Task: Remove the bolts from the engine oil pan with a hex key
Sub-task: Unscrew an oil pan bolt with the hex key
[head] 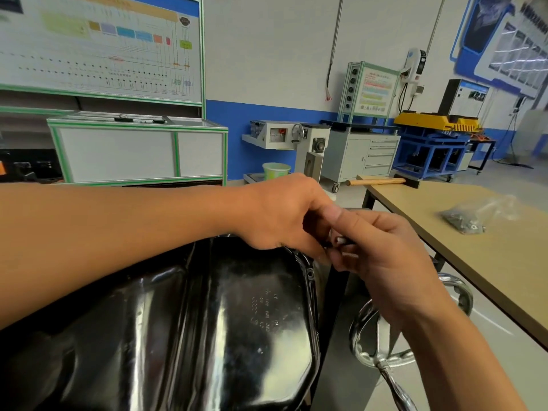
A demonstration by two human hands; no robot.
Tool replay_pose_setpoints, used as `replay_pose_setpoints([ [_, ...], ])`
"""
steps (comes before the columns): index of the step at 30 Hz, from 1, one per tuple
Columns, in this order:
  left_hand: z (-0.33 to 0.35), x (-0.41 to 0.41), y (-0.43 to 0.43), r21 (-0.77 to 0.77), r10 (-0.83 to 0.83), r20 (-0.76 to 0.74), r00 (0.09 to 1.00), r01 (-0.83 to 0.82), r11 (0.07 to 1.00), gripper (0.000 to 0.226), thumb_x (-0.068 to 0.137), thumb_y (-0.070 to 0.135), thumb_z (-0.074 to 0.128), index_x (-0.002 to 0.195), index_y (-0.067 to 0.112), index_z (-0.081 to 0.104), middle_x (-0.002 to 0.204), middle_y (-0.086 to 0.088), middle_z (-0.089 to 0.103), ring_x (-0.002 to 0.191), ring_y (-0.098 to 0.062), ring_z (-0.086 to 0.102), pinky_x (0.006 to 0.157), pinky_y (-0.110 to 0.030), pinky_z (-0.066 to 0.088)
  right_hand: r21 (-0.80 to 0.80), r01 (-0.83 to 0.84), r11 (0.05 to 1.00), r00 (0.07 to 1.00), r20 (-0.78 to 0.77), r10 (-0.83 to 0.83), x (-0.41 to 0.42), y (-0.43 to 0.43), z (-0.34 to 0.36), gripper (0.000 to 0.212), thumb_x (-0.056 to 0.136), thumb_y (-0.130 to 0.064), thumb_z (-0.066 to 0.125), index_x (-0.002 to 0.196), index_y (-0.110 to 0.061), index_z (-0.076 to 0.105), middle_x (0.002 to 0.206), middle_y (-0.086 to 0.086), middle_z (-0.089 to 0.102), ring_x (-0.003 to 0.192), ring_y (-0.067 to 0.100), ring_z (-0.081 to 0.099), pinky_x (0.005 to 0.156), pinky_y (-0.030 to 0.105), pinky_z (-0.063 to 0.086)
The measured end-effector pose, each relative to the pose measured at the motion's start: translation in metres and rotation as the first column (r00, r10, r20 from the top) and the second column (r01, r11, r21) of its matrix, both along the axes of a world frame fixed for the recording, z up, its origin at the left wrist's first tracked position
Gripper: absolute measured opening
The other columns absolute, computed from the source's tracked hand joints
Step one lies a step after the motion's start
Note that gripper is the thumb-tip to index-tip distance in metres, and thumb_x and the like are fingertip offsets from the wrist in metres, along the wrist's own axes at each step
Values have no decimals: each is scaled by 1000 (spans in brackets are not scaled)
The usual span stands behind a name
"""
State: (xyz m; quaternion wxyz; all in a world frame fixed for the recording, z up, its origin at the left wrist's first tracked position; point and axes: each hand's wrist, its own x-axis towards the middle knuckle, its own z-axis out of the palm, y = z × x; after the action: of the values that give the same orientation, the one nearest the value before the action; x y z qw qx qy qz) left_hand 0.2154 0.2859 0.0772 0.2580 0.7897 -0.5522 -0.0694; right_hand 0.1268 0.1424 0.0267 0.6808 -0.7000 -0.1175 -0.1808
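1. Nearest, the glossy black oil pan is sitting bottom-up, filling the view from six to eight o'clock, with its flanged rim running up the right side.
2. At five o'clock from the pan, a chrome handwheel is standing just beside its rim.
3. Both hands are meeting over the pan's far right corner, at about one o'clock on its rim. An empty bolt hole is showing in the flange just below them.
4. The right hand is curling its fingers around the hex key, of which only a short dark piece with a pale glint is showing.
5. The left hand is reaching across from nine o'clock, fingers bent down against the right hand's fingertips. I cannot tell what they are pinching, if anything.
6. Farther off at three o'clock, a wooden table is carrying a clear plastic bag of dark hardware, and at its far end a wooden-handled tool.
7. Beyond the hands at twelve o'clock, a green cup is sitting near a grey drawer cabinet.
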Motion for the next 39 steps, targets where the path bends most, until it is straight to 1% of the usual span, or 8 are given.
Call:
replay_pose_setpoints([
  [3, 0, 3, 1, -16, 22, 30, 999, -21, 1000, 33, 80, 8, 80, 70, 35, 63, 62, 16, 59, 59, -1, 52, 60, -12, 39, -76, 27, 997, 997, 77, -21, -3, -4, 2, 26, 74, -42, 76, 67, -17, 75, 63, 7, 67, 61, 22, 63, 59, 26, 52],
  [8, 2, 7, 3, -18, 65, 56, 996, -64, 998, 8, 82, 13, 78, 87, 11, 72, 78, -6, 70, 73, -22, 63, 69, -35, 51, -114, 160, 981, 946, 302, -119, -4, -2, -3, 16, 93, -27, 65, 88, -20, 79, 71, 6, 74, 68, 24, 73, 62, 24, 57],
  [15, 7, 11, 12, 7, 3, -50, 999, -3, 1000, 20, 89, 13, 72, 101, 29, 76, 85, 18, 74, 76, 5, 63, 72, -6, 43, -10, 191, 982, 916, 362, -174, 1, -2, -13, 37, 101, -43, 48, 87, -26, 78, 69, 5, 70, 64, 15, 66, 57, 23, 52],
  [18, 8, 10, 10, 30, -12, -25, 1000, 13, 999, 24, 91, 15, 71, 114, 20, 75, 99, 18, 76, 85, 7, 63, 78, -6, 43, 138, 200, 970, 931, 283, -232, 6, 3, -16, 49, 91, -58, 50, 70, -24, 78, 56, 9, 62, 50, 10, 54, 49, 19, 43],
  [21, 6, 7, 5, 27, -18, -12, 1000, 19, 999, 21, 90, 14, 71, 110, 12, 76, 86, 17, 75, 67, 11, 60, 66, -2, 40, 280, 167, 946, 967, 142, -212, 11, 5, -17, 56, 76, -72, 57, 53, -22, 70, 49, -1, 58, 44, 8, 47, 46, 19, 38],
  [25, 7, 8, 4, -32, -8, 23, 1000, 9, 999, 11, 87, 12, 74, 98, 13, 78, 74, 18, 71, 55, 12, 57, 58, 1, 38, 428, 47, 903, 981, 153, -123, 15, 7, -21, 61, 49, -82, 76, 64, -23, 73, 49, -8, 44, 45, 7, 40, 45, 18, 34],
  [33, 5, 7, 5, -139, 28, 49, 998, -21, 990, 13, 78, 15, 83, 75, 23, 73, 60, 19, 64, 55, 6, 55, 57, -4, 38, 141, 373, 917, 763, 516, -389, 20, 7, -37, 10, 78, -13, 84, 80, -12, 74, 70, 4, 66, 62, 13, 56, 62, 19, 45],
  [39, 4, 9, 8, -144, 15, -19, 1000, -17, 989, 11, 81, 9, 81, 90, 4, 76, 62, 18, 64, 48, 10, 53, 52, 1, 35, 49, 431, 901, 727, 573, -379, 19, 11, -40, 10, 87, -11, 72, 78, -6, 73, 74, 6, 67, 68, 12, 60, 66, 15, 44],
])
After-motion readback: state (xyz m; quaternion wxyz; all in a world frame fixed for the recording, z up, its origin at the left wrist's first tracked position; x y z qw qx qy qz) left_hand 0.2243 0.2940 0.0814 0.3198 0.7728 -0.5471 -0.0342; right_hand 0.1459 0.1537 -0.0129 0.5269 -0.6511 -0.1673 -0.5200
